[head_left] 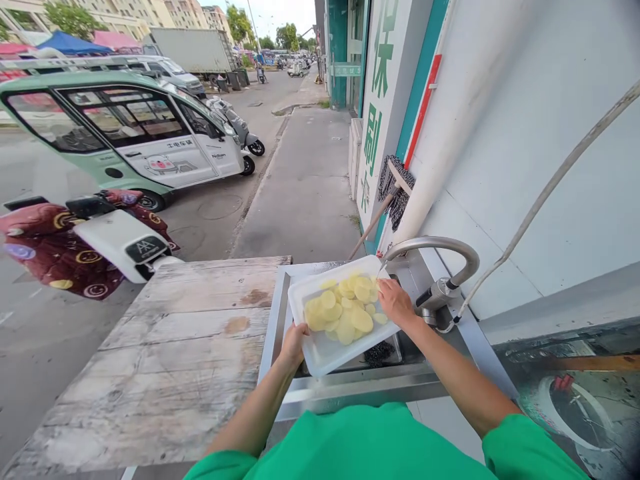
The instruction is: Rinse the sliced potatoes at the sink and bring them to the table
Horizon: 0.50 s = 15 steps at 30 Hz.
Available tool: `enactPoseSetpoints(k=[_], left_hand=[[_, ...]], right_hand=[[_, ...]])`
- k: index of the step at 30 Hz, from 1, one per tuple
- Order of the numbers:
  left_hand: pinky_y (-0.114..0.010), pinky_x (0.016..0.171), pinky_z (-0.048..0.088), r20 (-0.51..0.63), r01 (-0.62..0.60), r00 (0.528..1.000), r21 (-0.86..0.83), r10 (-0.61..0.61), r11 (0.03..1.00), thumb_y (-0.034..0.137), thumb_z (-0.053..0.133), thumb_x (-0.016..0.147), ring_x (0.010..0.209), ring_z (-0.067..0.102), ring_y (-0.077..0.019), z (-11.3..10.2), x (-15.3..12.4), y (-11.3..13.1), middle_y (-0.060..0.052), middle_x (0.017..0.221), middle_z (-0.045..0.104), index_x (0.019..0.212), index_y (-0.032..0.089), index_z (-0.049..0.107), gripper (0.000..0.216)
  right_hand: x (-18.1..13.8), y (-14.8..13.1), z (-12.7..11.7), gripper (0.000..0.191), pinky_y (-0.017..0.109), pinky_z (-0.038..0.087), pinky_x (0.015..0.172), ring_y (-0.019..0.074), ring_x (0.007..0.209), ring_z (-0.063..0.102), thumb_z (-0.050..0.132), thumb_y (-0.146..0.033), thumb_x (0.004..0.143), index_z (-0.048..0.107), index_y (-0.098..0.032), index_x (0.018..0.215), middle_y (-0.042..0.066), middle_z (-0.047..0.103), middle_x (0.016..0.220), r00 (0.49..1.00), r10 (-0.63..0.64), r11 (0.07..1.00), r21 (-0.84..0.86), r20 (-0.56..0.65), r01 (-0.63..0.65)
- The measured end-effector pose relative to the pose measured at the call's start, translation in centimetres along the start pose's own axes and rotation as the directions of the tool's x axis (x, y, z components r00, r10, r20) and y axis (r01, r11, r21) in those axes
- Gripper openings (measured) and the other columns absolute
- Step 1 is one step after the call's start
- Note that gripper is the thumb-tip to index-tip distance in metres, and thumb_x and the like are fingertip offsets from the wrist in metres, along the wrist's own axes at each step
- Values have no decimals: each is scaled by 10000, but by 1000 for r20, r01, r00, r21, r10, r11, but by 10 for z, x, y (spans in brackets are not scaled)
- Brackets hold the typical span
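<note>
From my remote seat, the white tray (320, 357) is the centre of things. It hangs tilted just above the sink (350, 388), not resting on it, and is heaped with pale yellow potato slices (345, 310).

My left hand (294, 340) is closed on the tray's near left corner, over the sink's left rim, with the thumb on top of the edge. My right hand (395, 301) is at the tray's far right side, over the sink's back half, with the fingers bent down onto the rim and the outermost slices. From this angle I cannot tell whether it grips the rim or only presses on it. The slices lie between the two hands, nearer the right one.

The curved steel faucet (440, 245) rises from the sink's right rear corner, its spout ending just above the tray's far corner beside my right hand. I think a thin stream runs from it, but it is too fine to be sure. A pale hose (550, 187) leads from the faucet's base up along the wall to the right of the sink.

A worn wooden tabletop (190, 333) adjoins the sink's left rim. A mop (395, 183) leans on the wall behind the sink. Well beyond the sink to the left stand a scooter (120, 243) and a small green vehicle (125, 133).
</note>
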<state>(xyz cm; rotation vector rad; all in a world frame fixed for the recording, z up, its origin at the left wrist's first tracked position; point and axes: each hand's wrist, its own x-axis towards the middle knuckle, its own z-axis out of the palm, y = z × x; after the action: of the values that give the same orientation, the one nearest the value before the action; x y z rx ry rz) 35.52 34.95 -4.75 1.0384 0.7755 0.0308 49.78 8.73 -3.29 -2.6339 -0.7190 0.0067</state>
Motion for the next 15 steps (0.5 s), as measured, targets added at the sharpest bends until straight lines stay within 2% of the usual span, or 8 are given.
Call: enactPoseSetpoints(k=[2, 4, 6, 9, 12, 15], left_hand=[[-243, 506, 399, 5, 27, 1000, -23, -26, 999, 117, 479, 431, 540, 486, -131, 1, -2, 0, 8, 621, 515, 812, 117, 556, 388], [-246, 506, 404, 9, 59, 998, -51, -58, 997, 115, 470, 424, 537, 491, -136, 2, -6, 0, 5, 621, 522, 829, 118, 559, 415], [-246, 498, 404, 15, 82, 997, -71, -82, 994, 114, 464, 418, 527, 492, -137, 5, -10, 1, 5, 618, 528, 842, 121, 556, 434], [-249, 499, 411, 16, 97, 995, -90, -96, 991, 115, 464, 420, 530, 506, -144, 7, -13, 0, 2, 619, 535, 850, 124, 548, 438], [-257, 523, 431, 19, 109, 994, -123, -108, 986, 110, 466, 421, 559, 532, -157, 7, -11, -1, -4, 636, 546, 858, 123, 547, 445], [-261, 530, 438, 13, 119, 993, -151, -118, 981, 95, 465, 418, 554, 531, -153, 4, -7, -4, -5, 646, 553, 861, 122, 547, 452]], right_hand=[[11, -15, 10, 457, 366, 362, 1008, 238, 1223, 452, 377, -154, 863, 493, -121, 1304, 122, 555, 1286, 990, -53, 998, 26, 134, 50], [19, -24, 22, 527, 387, 331, 1047, 243, 1296, 384, 420, -128, 818, 458, -130, 1344, 107, 471, 1392, 976, -77, 997, 33, 206, 72], [22, -26, 32, 598, 425, 244, 1105, 257, 1371, 270, 459, -117, 793, 417, -171, 1387, 72, 351, 1486, 971, -70, 996, 63, 228, 57], [19, -22, 36, 624, 457, 207, 1108, 297, 1377, 247, 484, -88, 785, 405, -147, 1400, 120, 324, 1494, 973, 32, 989, 130, 230, -63], [11, -14, 32, 537, 422, 329, 1009, 300, 1260, 420, 479, -54, 786, 489, -68, 1323, 201, 449, 1390, 960, 88, 963, 223, 264, -149], [1, -5, 26, 256, 346, 427, 865, 232, 986, 594, 537, -92, 771, 687, -87, 978, 140, 675, 1026, 944, 121, 915, 334, 308, -226]])
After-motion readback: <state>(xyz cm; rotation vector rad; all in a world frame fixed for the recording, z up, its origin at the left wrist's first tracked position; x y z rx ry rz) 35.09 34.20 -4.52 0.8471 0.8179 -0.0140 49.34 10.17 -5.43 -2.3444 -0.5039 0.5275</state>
